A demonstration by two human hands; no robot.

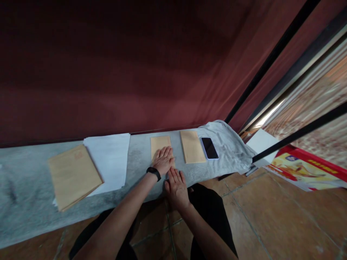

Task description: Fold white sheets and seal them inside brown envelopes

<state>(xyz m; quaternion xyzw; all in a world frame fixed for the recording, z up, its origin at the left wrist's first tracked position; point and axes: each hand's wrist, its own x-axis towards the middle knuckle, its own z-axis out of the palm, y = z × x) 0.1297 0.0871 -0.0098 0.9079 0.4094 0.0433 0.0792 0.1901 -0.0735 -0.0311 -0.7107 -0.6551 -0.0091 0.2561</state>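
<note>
My left hand (163,160), with a dark band on the wrist, lies flat with fingers stretched over a small brown envelope (159,142) on the cloth-covered bench. It hides the lower part of that envelope. Just below, my right hand (176,186) rests at the envelope's near edge, fingers extended and fingertips close to the left hand. To the right lies a second brown envelope (192,147), untouched. A phone (209,148) with a dark screen sits beside it.
On the left, large brown envelopes (74,177) overlap a stack of white paper (112,159). Grey cloth (138,159) covers the narrow bench against a dark red wall (121,72). Black bars (273,61) slant at the right, near a red and yellow box (303,168) on the tiled floor.
</note>
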